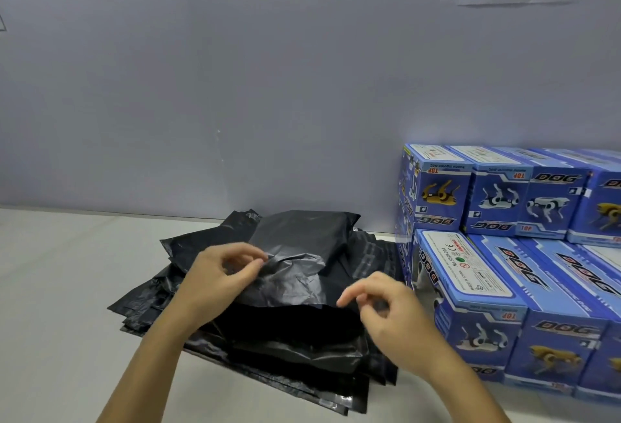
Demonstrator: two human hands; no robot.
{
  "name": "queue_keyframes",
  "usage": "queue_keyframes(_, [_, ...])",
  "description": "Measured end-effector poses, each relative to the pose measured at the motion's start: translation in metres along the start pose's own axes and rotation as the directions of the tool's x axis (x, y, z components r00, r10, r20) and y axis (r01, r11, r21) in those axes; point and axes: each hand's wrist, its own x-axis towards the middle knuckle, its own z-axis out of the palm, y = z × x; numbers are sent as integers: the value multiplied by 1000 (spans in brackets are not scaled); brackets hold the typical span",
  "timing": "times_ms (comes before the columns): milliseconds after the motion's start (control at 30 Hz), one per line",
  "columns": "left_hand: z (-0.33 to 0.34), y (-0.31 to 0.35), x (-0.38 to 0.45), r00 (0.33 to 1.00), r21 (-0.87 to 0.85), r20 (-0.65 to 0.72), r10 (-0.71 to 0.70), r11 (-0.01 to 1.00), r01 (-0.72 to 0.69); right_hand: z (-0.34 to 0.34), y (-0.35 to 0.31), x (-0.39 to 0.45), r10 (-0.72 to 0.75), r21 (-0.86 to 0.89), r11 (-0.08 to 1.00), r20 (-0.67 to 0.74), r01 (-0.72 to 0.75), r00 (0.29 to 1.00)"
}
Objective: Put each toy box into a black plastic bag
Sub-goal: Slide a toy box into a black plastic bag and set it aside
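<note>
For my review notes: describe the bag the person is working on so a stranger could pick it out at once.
Left of the blue toy boxes, a pile of black bags lies on the white table. The bag is the top one, bulging, its crumpled edge pinched by the left hand; the others lie flat.

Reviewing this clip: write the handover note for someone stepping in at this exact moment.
Left hand: pinches the edge of the top black plastic bag, lifting it off the stack of bags.
Right hand: fingers curled just above the stack, holding nothing that shows.
Toy boxes: blue DOG boxes stacked in two tiers to the right of the bags, against the wall.
Done: no filled bag in view.
Left: open the bag, slide a box in, repeat for every box.
</note>
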Motion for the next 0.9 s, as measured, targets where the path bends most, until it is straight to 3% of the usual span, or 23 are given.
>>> queue_keyframes(100, [-5,-7,-3,953,185,277,-124,980,73,5,11,-1,63,-231,973,159,-25,985])
queue_keyframes(167, [-8,-12,-5,908,247,366,-202,962,114,4,13,-1,118,-311,950,221,-44,968])
queue_keyframes(333, [-18,-14,-7,885,173,409,-225,971,167,-2,17,0,178,-339,939,351,-53,919])
queue_keyframes(467, [-27,-18,-7,876,185,427,-225,970,159,-4,20,-3,162,-301,952,361,-49,919])
queue_keyframes(567, [-27,-23,-8,889,219,390,-241,962,165,-6,17,-2,103,-252,967,253,-38,962])
queue_keyframes(667, [-25,-24,-9,908,188,356,-222,969,163,-8,11,1,-37,-169,985,6,37,999])
queue_keyframes(767, [-24,-22,-8,930,115,320,-183,981,153,-9,6,4,-99,-86,993,-253,80,962])
queue_keyframes(900, [-26,-17,-7,890,28,428,-156,987,160,-7,10,4,-26,-24,1000,-380,18,925])
